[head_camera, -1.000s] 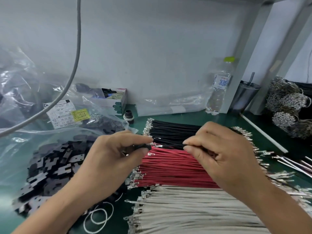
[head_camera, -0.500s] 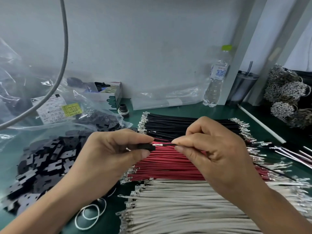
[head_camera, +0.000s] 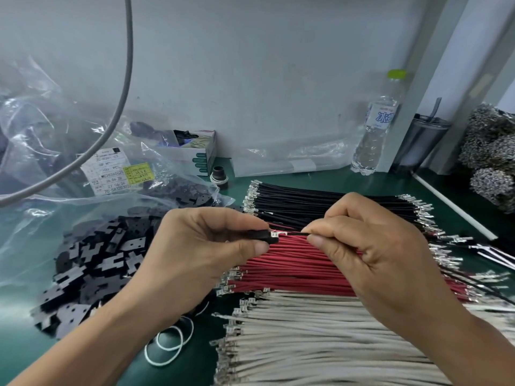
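Lying at far left is a bag of black flat parts (head_camera: 92, 263). Beside it the left hand (head_camera: 200, 254) pinches a small black housing (head_camera: 262, 236) above the red wires (head_camera: 292, 263). A metal terminal (head_camera: 278, 234) meets the housing's right end, on a black wire (head_camera: 299, 234) that the right hand (head_camera: 376, 254) pinches between thumb and forefinger

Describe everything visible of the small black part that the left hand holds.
The small black plastic housing is a short, matt block, held roughly level above the bundle of red wires. The left hand pinches it between thumb and forefinger, which hide most of it; only its right end shows. There a silver metal terminal on a thin black wire, pinched by the right hand, meets it. How far the terminal is in cannot be told.
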